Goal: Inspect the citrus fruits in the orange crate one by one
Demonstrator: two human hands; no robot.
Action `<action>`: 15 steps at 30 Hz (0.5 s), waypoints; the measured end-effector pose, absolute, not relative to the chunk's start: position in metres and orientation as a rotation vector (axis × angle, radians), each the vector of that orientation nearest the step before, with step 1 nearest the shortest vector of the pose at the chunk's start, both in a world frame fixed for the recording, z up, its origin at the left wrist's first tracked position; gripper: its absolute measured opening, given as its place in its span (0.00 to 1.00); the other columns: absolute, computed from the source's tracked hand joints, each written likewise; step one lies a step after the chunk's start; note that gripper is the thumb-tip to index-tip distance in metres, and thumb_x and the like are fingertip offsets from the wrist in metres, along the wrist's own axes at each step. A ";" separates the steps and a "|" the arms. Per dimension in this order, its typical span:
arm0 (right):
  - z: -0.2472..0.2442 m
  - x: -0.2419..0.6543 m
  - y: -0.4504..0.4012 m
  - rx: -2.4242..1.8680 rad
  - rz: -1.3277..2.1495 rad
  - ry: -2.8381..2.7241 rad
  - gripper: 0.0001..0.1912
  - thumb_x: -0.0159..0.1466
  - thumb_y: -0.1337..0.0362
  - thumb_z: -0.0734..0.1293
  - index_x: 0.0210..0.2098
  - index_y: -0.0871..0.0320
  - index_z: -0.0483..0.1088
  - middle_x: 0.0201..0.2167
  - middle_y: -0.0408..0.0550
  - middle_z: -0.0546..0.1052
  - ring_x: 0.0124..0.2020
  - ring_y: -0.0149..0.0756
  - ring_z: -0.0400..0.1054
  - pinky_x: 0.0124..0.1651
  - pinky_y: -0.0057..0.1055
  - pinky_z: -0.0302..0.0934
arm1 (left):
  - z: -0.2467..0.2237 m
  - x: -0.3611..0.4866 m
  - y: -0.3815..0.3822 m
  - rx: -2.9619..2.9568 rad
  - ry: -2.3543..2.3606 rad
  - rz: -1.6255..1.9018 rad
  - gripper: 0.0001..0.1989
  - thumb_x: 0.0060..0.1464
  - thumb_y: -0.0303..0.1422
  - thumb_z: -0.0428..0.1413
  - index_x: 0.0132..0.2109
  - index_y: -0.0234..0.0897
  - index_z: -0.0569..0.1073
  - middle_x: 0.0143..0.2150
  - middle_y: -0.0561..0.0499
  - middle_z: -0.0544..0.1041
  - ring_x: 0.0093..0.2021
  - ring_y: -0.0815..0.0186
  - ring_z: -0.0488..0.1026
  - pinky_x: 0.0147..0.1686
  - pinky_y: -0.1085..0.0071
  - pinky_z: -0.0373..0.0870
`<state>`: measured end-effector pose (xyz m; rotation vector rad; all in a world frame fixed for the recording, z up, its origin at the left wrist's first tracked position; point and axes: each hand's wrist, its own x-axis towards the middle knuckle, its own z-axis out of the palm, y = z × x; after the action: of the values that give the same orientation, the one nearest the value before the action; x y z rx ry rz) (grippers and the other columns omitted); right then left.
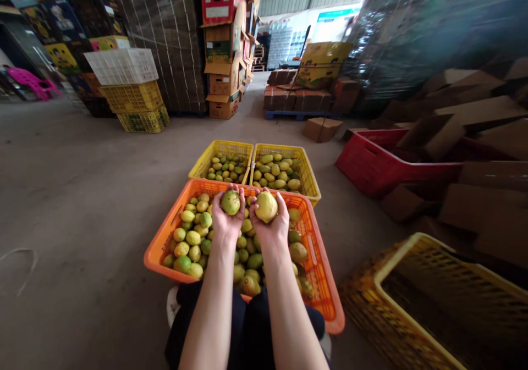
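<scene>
My left hand [227,216] is cupped palm up around a green lemon [230,202] with dark specks on its skin. Beside it, my right hand [271,219] holds a larger pale yellow lemon [266,207] in curled fingers. Both hands are above an orange crate [325,282] in front of my knees. Yellow and green lemons [193,238] lie loose in its left part, and more elongated ones [297,252] in its right. My forearms hide some of the fruit. Touching the far side of the orange crate are a left yellow crate [200,164] and a right yellow crate [309,175], both holding similar fruit.
A stack of yellow crates [396,265] stands close on my right. Beyond it are a red crate [363,164] and loose cardboard [487,194]. White and yellow crates [132,92] are stacked at far left. Carton towers [223,78] and a loaded blue pallet [289,115] stand ahead.
</scene>
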<state>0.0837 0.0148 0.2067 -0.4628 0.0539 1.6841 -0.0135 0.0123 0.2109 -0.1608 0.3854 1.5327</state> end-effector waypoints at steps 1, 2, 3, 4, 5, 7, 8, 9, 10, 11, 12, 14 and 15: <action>0.206 0.084 0.015 -0.473 1.681 0.067 0.09 0.61 0.60 0.63 0.37 0.58 0.72 0.29 0.46 0.78 0.26 0.30 0.70 0.22 0.21 0.65 | 0.210 -0.013 0.015 -0.148 0.396 1.534 0.11 0.57 0.30 0.48 0.38 0.32 0.75 0.34 0.47 0.78 0.40 0.67 0.77 0.36 0.76 0.76; 0.205 0.085 0.016 -0.488 1.677 0.087 0.09 0.61 0.61 0.63 0.37 0.57 0.71 0.28 0.46 0.78 0.25 0.30 0.70 0.22 0.21 0.65 | 0.207 -0.012 0.018 -0.131 0.428 1.530 0.11 0.57 0.30 0.48 0.38 0.33 0.74 0.34 0.47 0.78 0.40 0.67 0.77 0.35 0.77 0.76; 0.204 0.087 0.016 -0.510 1.673 0.114 0.08 0.60 0.61 0.64 0.37 0.57 0.71 0.28 0.46 0.78 0.25 0.30 0.70 0.21 0.21 0.65 | 0.202 -0.010 0.022 -0.114 0.478 1.516 0.11 0.57 0.30 0.47 0.37 0.34 0.74 0.34 0.48 0.77 0.39 0.68 0.77 0.35 0.78 0.75; 0.203 0.089 0.016 -0.531 1.670 0.146 0.08 0.60 0.62 0.63 0.36 0.57 0.71 0.27 0.46 0.77 0.24 0.30 0.70 0.21 0.21 0.64 | 0.195 -0.008 0.027 -0.101 0.536 1.498 0.10 0.58 0.30 0.47 0.36 0.35 0.74 0.33 0.49 0.77 0.38 0.70 0.77 0.33 0.80 0.74; 0.202 0.091 0.016 -0.551 1.670 0.182 0.07 0.60 0.62 0.63 0.35 0.57 0.70 0.26 0.46 0.77 0.24 0.30 0.70 0.21 0.21 0.64 | 0.186 -0.006 0.030 -0.090 0.611 1.462 0.10 0.58 0.30 0.48 0.34 0.36 0.73 0.33 0.50 0.76 0.37 0.71 0.76 0.31 0.82 0.73; 0.201 0.095 0.016 -0.580 1.672 0.253 0.06 0.61 0.62 0.62 0.34 0.58 0.69 0.24 0.45 0.76 0.23 0.30 0.70 0.20 0.21 0.65 | 0.161 -0.003 0.032 -0.086 0.732 1.364 0.06 0.56 0.28 0.50 0.33 0.36 0.72 0.31 0.50 0.75 0.32 0.72 0.75 0.25 0.83 0.70; 0.200 0.097 0.017 -0.588 1.672 0.279 0.06 0.61 0.63 0.62 0.33 0.58 0.68 0.23 0.45 0.75 0.23 0.31 0.70 0.20 0.21 0.65 | 0.146 -0.001 0.030 -0.088 0.814 1.275 0.04 0.53 0.26 0.52 0.32 0.36 0.71 0.30 0.50 0.74 0.29 0.71 0.74 0.21 0.82 0.67; 0.200 0.099 0.017 -0.593 1.671 0.293 0.06 0.61 0.63 0.62 0.33 0.58 0.68 0.23 0.45 0.75 0.23 0.31 0.70 0.20 0.21 0.65 | 0.132 0.000 0.026 -0.085 0.900 1.191 0.04 0.51 0.24 0.53 0.32 0.36 0.71 0.28 0.50 0.73 0.27 0.70 0.72 0.18 0.81 0.65; 0.200 0.100 0.017 -0.596 1.670 0.293 0.06 0.60 0.63 0.62 0.32 0.58 0.68 0.23 0.45 0.75 0.23 0.30 0.70 0.20 0.21 0.65 | 0.118 0.000 0.021 -0.085 0.954 1.154 0.05 0.50 0.23 0.53 0.32 0.37 0.70 0.27 0.50 0.72 0.25 0.69 0.71 0.16 0.80 0.63; 0.200 0.100 0.016 -0.597 1.670 0.279 0.05 0.60 0.63 0.62 0.32 0.57 0.68 0.23 0.45 0.75 0.23 0.30 0.70 0.20 0.21 0.65 | 0.107 -0.001 0.016 -0.079 1.001 1.131 0.05 0.50 0.23 0.53 0.31 0.37 0.70 0.26 0.50 0.70 0.25 0.67 0.71 0.15 0.79 0.62; 0.200 0.100 0.016 -0.595 1.671 0.258 0.05 0.59 0.63 0.63 0.33 0.57 0.68 0.23 0.44 0.75 0.23 0.30 0.70 0.20 0.21 0.65 | 0.099 -0.001 0.013 -0.063 1.033 1.125 0.05 0.49 0.23 0.53 0.32 0.38 0.69 0.26 0.50 0.71 0.26 0.66 0.72 0.16 0.77 0.63; 0.201 0.099 0.015 -0.589 1.684 0.221 0.04 0.58 0.63 0.64 0.32 0.57 0.68 0.22 0.44 0.75 0.22 0.30 0.71 0.20 0.21 0.65 | 0.099 -0.005 0.017 -0.008 1.065 1.143 0.05 0.50 0.25 0.53 0.34 0.40 0.70 0.30 0.48 0.73 0.30 0.62 0.74 0.19 0.72 0.67; 0.201 0.099 0.014 -0.589 1.694 0.213 0.04 0.58 0.63 0.65 0.32 0.57 0.68 0.22 0.44 0.75 0.22 0.30 0.71 0.20 0.21 0.65 | 0.107 -0.007 0.025 0.033 1.065 1.170 0.05 0.51 0.28 0.53 0.36 0.41 0.71 0.33 0.46 0.74 0.33 0.60 0.76 0.21 0.70 0.70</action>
<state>0.0988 0.0140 0.2014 -0.5887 0.2131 1.6939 -0.0073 0.0255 0.1073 0.0333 1.0648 1.1703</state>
